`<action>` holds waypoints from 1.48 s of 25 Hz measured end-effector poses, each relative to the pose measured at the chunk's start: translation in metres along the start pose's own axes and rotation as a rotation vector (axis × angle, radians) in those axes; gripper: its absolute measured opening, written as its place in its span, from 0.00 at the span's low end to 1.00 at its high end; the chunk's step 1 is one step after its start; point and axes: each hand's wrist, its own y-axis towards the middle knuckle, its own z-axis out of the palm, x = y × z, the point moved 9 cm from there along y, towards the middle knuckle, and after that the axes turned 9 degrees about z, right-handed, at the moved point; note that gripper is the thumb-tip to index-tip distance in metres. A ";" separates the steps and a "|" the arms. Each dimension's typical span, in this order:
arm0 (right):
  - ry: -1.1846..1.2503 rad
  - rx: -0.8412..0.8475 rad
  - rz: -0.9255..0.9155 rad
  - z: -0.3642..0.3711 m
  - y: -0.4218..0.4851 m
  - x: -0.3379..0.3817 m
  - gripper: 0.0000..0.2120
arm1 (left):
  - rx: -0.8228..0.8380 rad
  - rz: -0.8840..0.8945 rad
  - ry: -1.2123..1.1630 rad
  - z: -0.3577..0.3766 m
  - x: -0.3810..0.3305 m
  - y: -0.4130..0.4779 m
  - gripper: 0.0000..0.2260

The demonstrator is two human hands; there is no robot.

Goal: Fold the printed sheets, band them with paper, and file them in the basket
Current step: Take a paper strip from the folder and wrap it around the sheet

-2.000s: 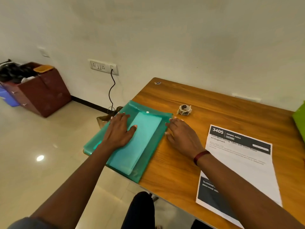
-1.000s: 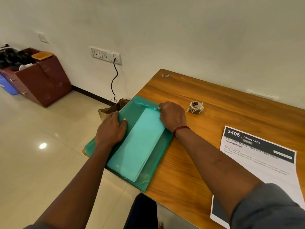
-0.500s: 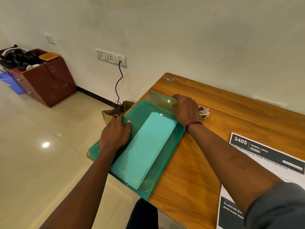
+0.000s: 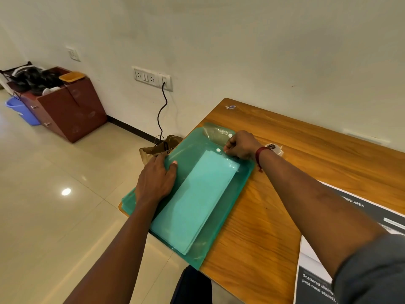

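A translucent green plastic folder (image 4: 221, 235) lies at the table's left corner, hanging partly over the edge. Inside it shows a lighter, narrow rectangle of folded sheets (image 4: 197, 200). The folder's flap (image 4: 215, 133) is lifted open at the far end, with two white snap buttons showing. My left hand (image 4: 156, 179) rests flat on the folder's left side, fingers straight. My right hand (image 4: 240, 144) has its fingers curled at the folder's mouth beside the snap, pinching the plastic edge. A printed sheet (image 4: 311, 257) with dark header bands lies at the right, partly under my right arm.
A small tape roll (image 4: 275, 148) sits on the wooden table (image 4: 306, 150) just behind my right wrist. A brown bag (image 4: 162, 145) stands on the floor under the wall socket. A brown cabinet (image 4: 68, 110) and a blue bucket (image 4: 20, 110) stand at the far left.
My right hand moved from the table to the folder's far end and the flap has come open. My left hand stays pressed on the folder. The camera has shifted left.
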 end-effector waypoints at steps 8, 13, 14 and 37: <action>-0.041 0.161 0.022 0.010 -0.010 0.013 0.11 | -0.007 0.006 -0.020 -0.001 -0.001 -0.001 0.26; -0.113 0.076 -0.040 0.007 -0.011 0.015 0.11 | -0.010 0.017 -0.016 -0.001 -0.002 0.000 0.22; -0.149 0.038 -0.062 0.005 -0.011 0.017 0.10 | -0.012 0.016 -0.017 -0.002 -0.002 0.000 0.22; -0.286 -1.074 -0.653 -0.114 -0.145 0.096 0.14 | 0.014 0.034 0.046 -0.007 -0.009 0.000 0.19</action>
